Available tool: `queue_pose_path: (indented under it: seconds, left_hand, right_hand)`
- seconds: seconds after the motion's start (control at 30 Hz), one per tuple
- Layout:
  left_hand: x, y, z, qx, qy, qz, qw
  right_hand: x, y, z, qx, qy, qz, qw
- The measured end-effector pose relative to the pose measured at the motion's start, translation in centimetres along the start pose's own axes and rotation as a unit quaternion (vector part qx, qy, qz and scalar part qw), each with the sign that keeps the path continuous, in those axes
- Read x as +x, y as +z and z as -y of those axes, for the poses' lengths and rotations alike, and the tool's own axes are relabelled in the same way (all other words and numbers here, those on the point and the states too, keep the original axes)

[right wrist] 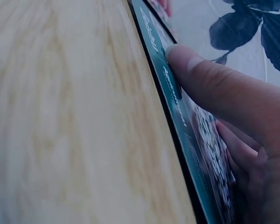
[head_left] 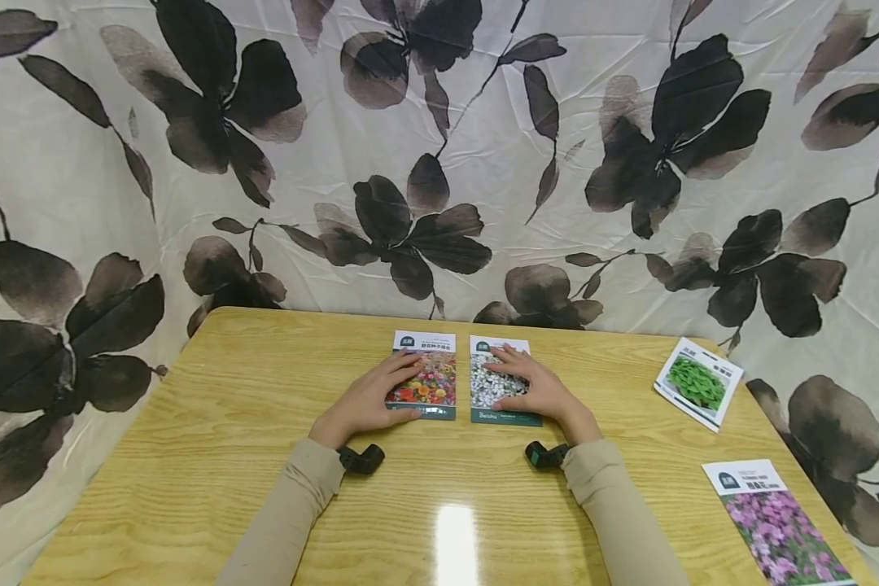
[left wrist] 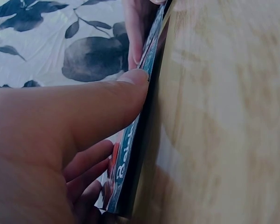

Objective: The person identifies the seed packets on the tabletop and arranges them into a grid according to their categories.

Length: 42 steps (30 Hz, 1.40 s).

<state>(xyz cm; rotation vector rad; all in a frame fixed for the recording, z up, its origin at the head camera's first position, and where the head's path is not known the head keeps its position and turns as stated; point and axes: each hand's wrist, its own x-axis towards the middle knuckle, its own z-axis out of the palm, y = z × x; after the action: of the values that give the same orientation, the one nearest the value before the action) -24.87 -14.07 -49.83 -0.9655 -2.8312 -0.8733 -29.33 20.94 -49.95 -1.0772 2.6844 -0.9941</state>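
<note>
Two seed packets lie flat side by side near the table's far edge, a narrow gap between them. On the left one, a packet with mixed colourful flowers (head_left: 439, 382), rests my left hand (head_left: 366, 399), its fingers spread over the picture. Its thumb (left wrist: 123, 95) touches the green bottom band in the left wrist view. My right hand (head_left: 545, 393) lies over the packet with white flowers (head_left: 487, 391), fingers reaching across its picture. In the right wrist view the right thumb (right wrist: 210, 77) presses near that packet's lower green band.
At the back right, a tilted packet with green leaves (head_left: 696, 382) lies near the edge of the wooden table (head_left: 264, 391). Closer, at the right front, is a packet with pink-purple flowers (head_left: 780, 529). A floral curtain (head_left: 527, 187) hangs behind the table.
</note>
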Motion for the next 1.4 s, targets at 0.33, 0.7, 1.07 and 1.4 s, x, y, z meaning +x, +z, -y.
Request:
queue_pose_path:
  seconds: [0.33,0.7,1.07,1.4]
  left_hand:
    - [-0.03,-0.18,-0.33,0.002,0.005,-0.004,1.0000]
    - [-0.05,-0.09,-0.20,-0.004,-0.002,-0.005,1.0000]
    - [0.00,-0.09,-0.18,0.001,-0.004,-0.004,1.0000]
    - [-0.08,-0.04,-0.20,-0.002,-0.001,-0.005,1.0000]
  right_hand:
    - [-0.24,-0.03,0.33,-0.004,-0.012,-0.013,0.9998]
    - [-0.25,0.17,0.34,-0.035,-0.035,-0.025,0.9985]
    - [-0.22,0.47,0.18,-0.068,-0.020,-0.030,0.9971]
    - [-0.27,0.59,0.15,-0.088,-0.041,-0.038,0.9946]
